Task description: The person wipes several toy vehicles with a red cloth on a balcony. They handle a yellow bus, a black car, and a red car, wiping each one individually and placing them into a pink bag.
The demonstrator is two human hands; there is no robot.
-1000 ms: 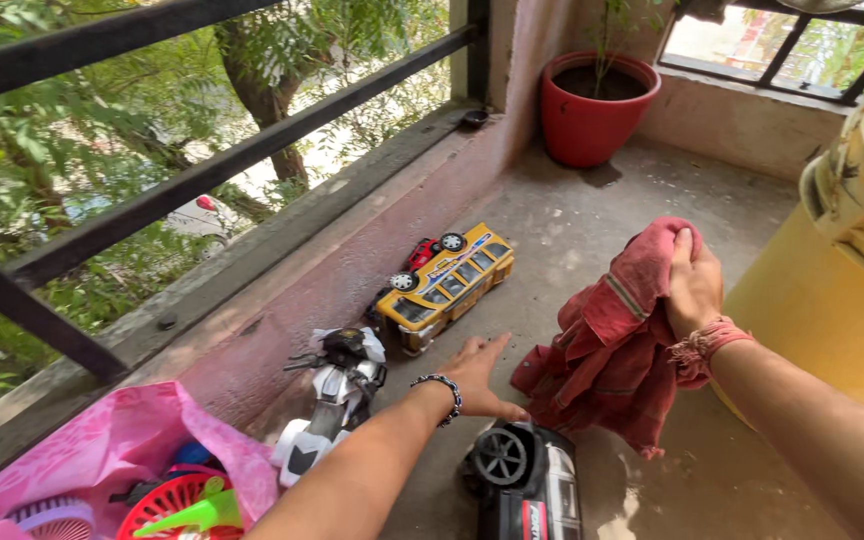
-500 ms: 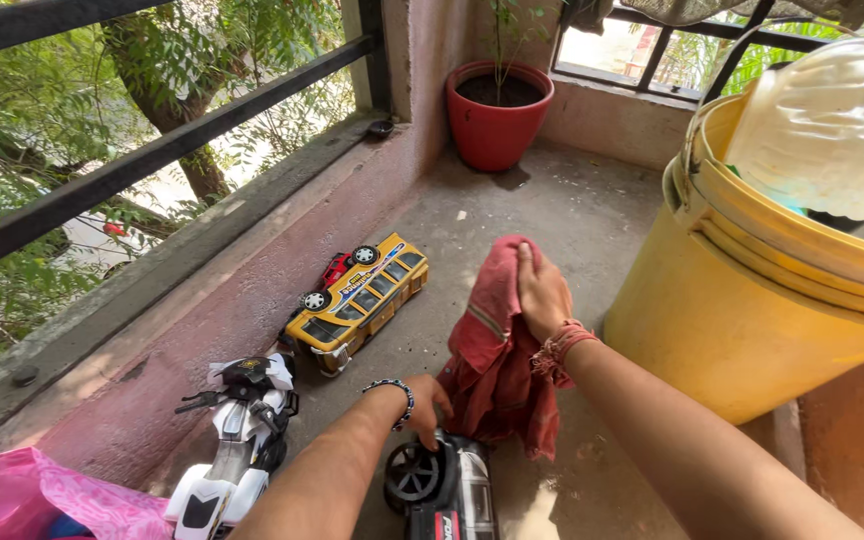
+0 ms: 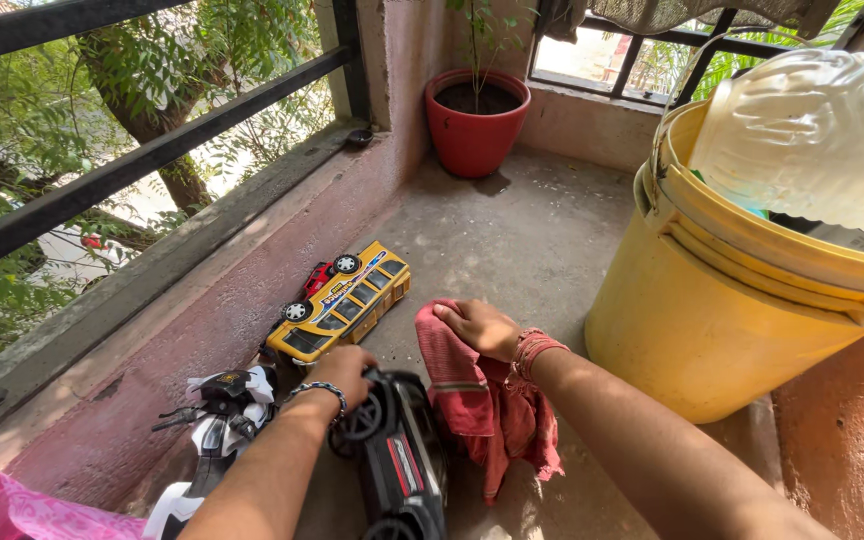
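Progress, judged from the head view: wiping of the toys appears to be at an early stage. Left hand (image 3: 344, 368) has its fingers curled over the front end of the black toy car (image 3: 400, 462), which lies on the concrete floor (image 3: 512, 230) at near centre. Right hand (image 3: 479, 325) is clenched on a bunched red cloth (image 3: 482, 410), held just right of the car; whether cloth and car touch cannot be told. No wiped surface can be distinguished from an unwiped one, so completed work cannot be confirmed.

Other toys lie untouched along the left wall: a yellow toy bus (image 3: 342, 303) on its side, with a small red toy car (image 3: 320, 276) just behind it, and a white and black toy motorcycle (image 3: 214, 420) at near left.

Markings: the bus carries a coloured strip along its side; the black car carries a red and white panel on top. A pink patterned bag (image 3: 22, 510) occupies the near-left corner. A yellow plastic bucket (image 3: 722, 310) stands right; a red flowerpot (image 3: 476, 120) stands far.
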